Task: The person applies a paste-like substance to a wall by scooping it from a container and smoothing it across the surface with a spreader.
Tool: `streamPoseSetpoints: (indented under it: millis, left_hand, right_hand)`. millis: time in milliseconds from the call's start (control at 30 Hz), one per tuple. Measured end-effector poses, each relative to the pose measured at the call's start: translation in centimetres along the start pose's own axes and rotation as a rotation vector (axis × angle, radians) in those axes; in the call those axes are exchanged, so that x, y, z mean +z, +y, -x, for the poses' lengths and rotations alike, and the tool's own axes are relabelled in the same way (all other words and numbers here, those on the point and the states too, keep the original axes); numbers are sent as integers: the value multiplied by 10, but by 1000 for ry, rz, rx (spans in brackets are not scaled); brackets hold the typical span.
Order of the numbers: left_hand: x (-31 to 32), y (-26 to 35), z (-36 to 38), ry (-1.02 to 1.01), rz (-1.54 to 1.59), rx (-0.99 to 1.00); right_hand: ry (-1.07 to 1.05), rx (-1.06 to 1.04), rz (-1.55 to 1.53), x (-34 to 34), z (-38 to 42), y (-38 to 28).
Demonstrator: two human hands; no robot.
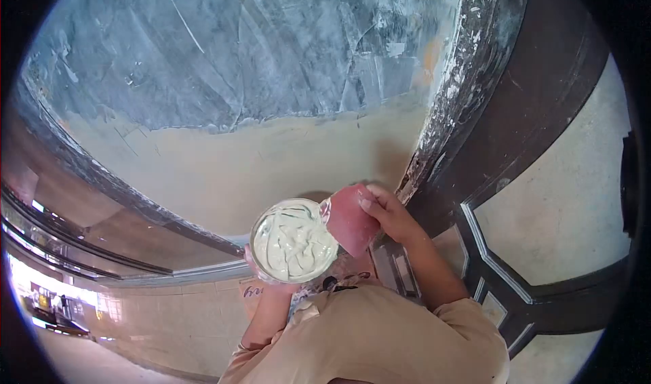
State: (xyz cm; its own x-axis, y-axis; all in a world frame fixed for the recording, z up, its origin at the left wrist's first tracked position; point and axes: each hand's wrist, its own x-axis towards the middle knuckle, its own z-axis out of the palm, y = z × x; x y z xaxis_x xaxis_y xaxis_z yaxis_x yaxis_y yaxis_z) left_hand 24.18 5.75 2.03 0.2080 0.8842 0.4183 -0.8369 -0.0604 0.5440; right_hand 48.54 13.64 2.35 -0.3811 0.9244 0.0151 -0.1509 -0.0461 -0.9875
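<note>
My left hand [255, 265] grips a round tub [255, 229] from its left side and from below. Pale, creamy wall putty [291, 243] with swirled ridges fills it almost to the rim. In my right hand [386, 211] is a flat pink-red spreader [354, 223], thumb on its near face. The spreader's left edge meets the tub's right rim, where a whitish smear [325, 211] shows. Before me stands a wall panel, its upper part coated in streaky blue-grey [224, 58] and its lower part plain beige [271, 153].
Dark trim spattered white [454, 89] borders the panel on the right, with a dark-framed panelled surface [502, 133] beyond. Another dark edge [129, 193] runs along the left. A tiled surface [176, 316] lies at lower left, near a bright opening [57, 296].
</note>
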Motion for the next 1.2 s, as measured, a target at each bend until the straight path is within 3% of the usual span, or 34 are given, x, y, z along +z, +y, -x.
streamPoseSetpoints:
  millis: [100,200,233,267,333,400,600,667,733,800,867,1000,1033,1067,1133,1200]
  left_hand:
    - [-7,-16,3,107,196,-128]
    - [-5,-21,8,124,189,-198]
    - [-8,-24,21,305,228,-200]
    - [-10,-27,22,315,228,-196]
    - [-10,-33,18,96,342,-165]
    - [-12,-34,20,124,343,-191]
    - [-4,-16,21,405,446,-135]
    - [2,-5,19,311,542,-51]
    - [3,6,19,476,480,-25]
    - [5,17,20,409,462,61]
    - [-4,24,25,515,511,25]
    - [-22,32,43,534,319,144]
    - [-19,40,52,479,-493,159]
    - [-15,46,54,488,-490,172]
    - [-11,60,50,592,176,140]
    - [-14,66,52,563,241,137]
  right_hand:
    - [70,-154,103,4,-5,-12]
    - [78,-200,246,4,-13,-18]
    - [71,-193,244,5,-16,-17]
    - [124,-176,188,8,-20,-14]
    - [169,-157,128,14,-27,-15]
    - [254,-185,-12,21,-31,-25]
    - [131,-145,-124,17,-29,-42]
    - [109,-237,-62,22,-25,-45]
    - [98,-253,-12,25,-23,-43]
    - [38,-287,93,29,-21,-46]
    - [23,-260,132,34,-22,-42]
    - [12,-285,96,51,-28,-41]
    - [23,-297,117,55,-29,-41]
    - [8,-296,122,58,-30,-42]
    - [-49,-306,216,63,-32,-45]
    - [-51,-343,210,76,-36,-44]
